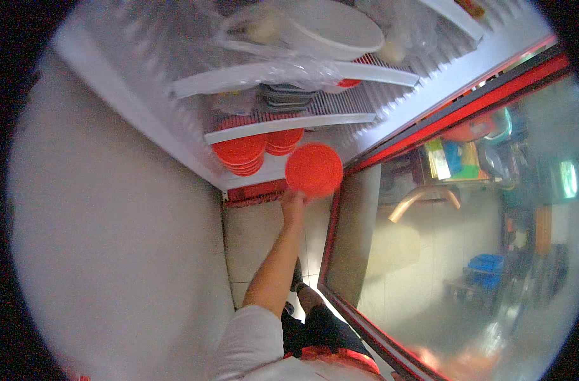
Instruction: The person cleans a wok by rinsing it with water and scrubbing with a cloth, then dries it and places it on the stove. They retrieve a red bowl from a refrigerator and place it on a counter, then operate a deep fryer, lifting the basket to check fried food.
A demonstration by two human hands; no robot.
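Observation:
My left hand (295, 197) reaches forward and grips a red round plate or dish (314, 169) by its near edge. The dish is held in front of the bottom of a white upright display fridge and is slightly blurred. To its left, on the fridge's floor, stand two stacks of similar red round dishes, a larger one (240, 155) and a smaller one (283, 142) behind it. Only a sliver of what seems to be my right hand (398, 376) shows by the door edge at the bottom; its fingers cannot be made out.
The glass fridge door (413, 266) with a red frame stands open on the right, reflecting the room. Wire shelves hold black trays (285, 97), clear plastic wrap (289, 71) and a white tub (339, 28). A plain pale panel (118, 238) rises at left, above floor tiles (256, 238).

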